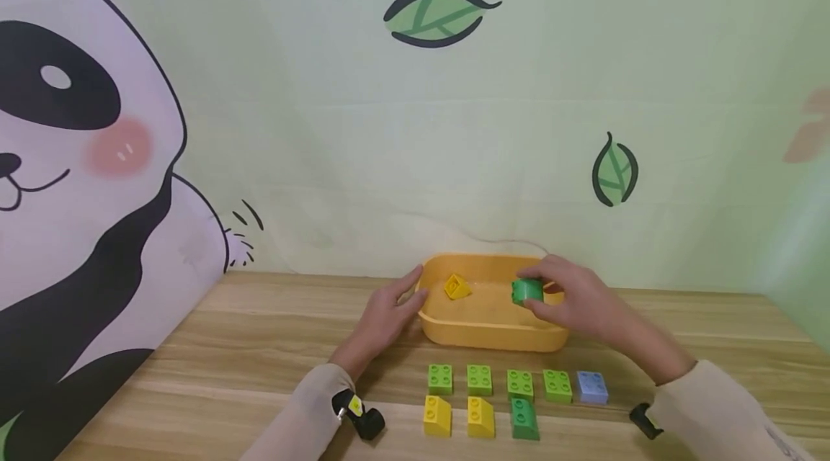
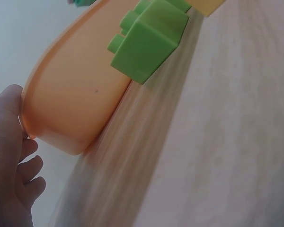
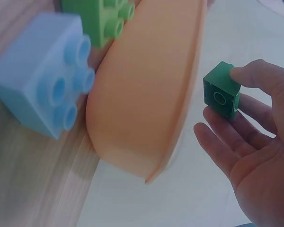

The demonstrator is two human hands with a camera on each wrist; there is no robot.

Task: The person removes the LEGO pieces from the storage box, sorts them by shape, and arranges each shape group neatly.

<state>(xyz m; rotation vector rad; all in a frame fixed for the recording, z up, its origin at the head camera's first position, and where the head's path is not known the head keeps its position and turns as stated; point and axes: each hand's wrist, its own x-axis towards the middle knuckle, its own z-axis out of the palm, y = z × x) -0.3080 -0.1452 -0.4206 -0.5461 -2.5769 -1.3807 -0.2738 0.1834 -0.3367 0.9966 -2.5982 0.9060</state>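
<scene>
My right hand (image 1: 577,295) pinches a dark green toy building block (image 1: 527,291) between thumb and fingers, above the right part of a yellow-orange plastic bin (image 1: 493,337). The right wrist view shows the green block (image 3: 221,90) with a round hollow on one face. At the bin's left end, my left hand (image 1: 385,310) holds the rim, its thumb and index finger at the edge. A yellow sloped block (image 1: 457,287) lies inside the bin. In the left wrist view, the left hand (image 2: 12,156) is partly cut off.
In front of the bin stand a row of several light green blocks (image 1: 479,379) and a blue block (image 1: 592,387). Nearer are two yellow sloped blocks (image 1: 480,416) and a dark green sloped block (image 1: 524,419). A panda-printed cloth (image 1: 324,122) hangs behind the wooden table (image 1: 259,346).
</scene>
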